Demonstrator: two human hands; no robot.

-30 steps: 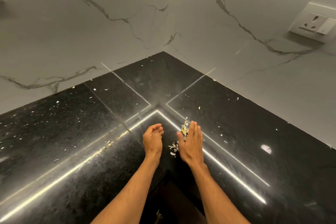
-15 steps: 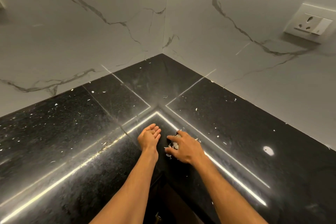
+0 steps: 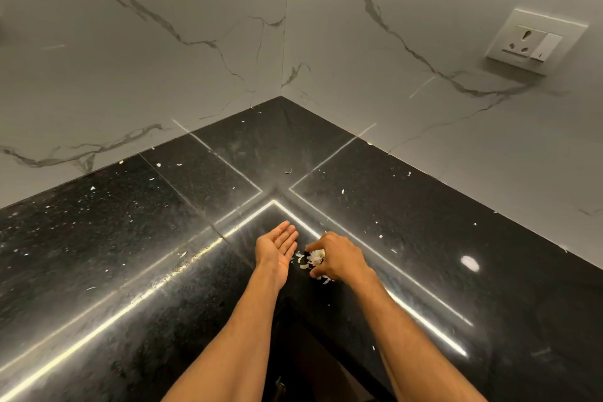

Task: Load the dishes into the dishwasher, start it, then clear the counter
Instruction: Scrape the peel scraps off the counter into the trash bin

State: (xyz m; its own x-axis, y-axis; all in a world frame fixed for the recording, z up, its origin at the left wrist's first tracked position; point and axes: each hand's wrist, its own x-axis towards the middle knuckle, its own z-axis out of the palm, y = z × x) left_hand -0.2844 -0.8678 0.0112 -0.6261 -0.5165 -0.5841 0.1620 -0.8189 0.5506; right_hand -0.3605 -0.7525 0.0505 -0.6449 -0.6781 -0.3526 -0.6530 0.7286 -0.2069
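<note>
Right hand (image 3: 339, 259) seemingly pinches pale scraps (image 3: 316, 256) on counter (image 3: 130, 238); left hand (image 3: 277, 246) palm-up beside.

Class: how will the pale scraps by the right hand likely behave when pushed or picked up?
The pale scraps look thin and flaky, so probably very light and floppy. Stray bits dot the counter, suggesting they scatter easily when pushed. The right hand curls round a loose clump beside the open left hand; some may slip out.
</note>
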